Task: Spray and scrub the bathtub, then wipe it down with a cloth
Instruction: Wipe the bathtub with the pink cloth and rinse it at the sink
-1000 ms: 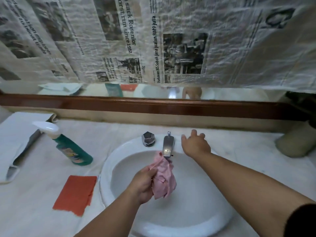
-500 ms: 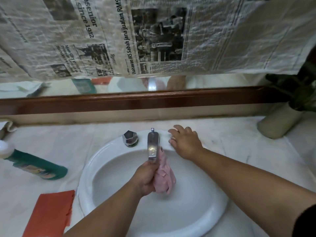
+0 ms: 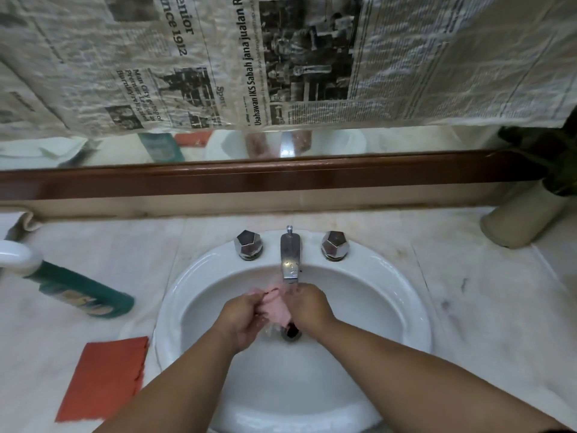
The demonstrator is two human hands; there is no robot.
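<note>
The spray bottle (image 3: 87, 300) is cut off at left. The pink cloth (image 3: 278, 309), half hidden, bunches under the spout (image 3: 290, 260) between both grips; the left hand (image 3: 245, 317) and right hand (image 3: 309, 307) each curl round it.

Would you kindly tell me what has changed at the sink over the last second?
The right hand came off the right tap knob and moved down to take hold of the pink cloth under the spout. The left hand kept its grip on the cloth. The spray bottle and orange sheet stayed on the counter.
</note>
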